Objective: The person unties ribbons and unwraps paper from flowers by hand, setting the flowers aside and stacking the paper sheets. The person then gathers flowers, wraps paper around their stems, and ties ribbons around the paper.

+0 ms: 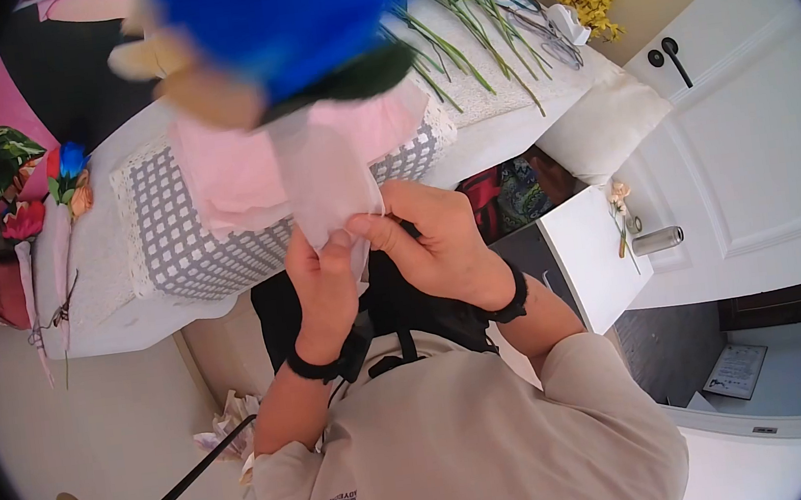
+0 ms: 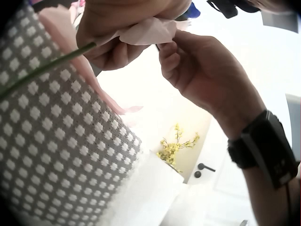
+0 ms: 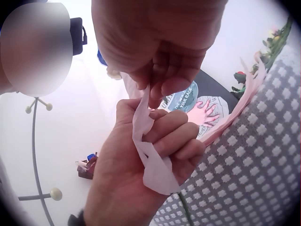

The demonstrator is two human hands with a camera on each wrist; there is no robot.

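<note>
A large blue flower (image 1: 286, 26), blurred and close to the head camera, stands above both hands with a peach bloom (image 1: 215, 98) beside it. White-pink wrapping paper (image 1: 325, 175) tapers down from the blooms around the stems. My left hand (image 1: 325, 283) grips the wrapped lower end, thumb on the paper. Opposite, my right hand (image 1: 444, 245) pinches the paper's edge between thumb and fingers, close to the left thumb. In the right wrist view a loose paper tail (image 3: 160, 174) hangs over the left fingers. A bare green stem (image 2: 47, 66) sticks out below the left hand.
Pink paper sheets (image 1: 234, 175) lie on the grey-white patterned cloth (image 1: 214, 256). Loose flower stems (image 1: 476, 44) and scissors (image 1: 555, 45) are at the back right. Wrapped flowers (image 1: 61, 219) lie at the left. A white cabinet (image 1: 588, 248) with a can (image 1: 658, 239) stands right.
</note>
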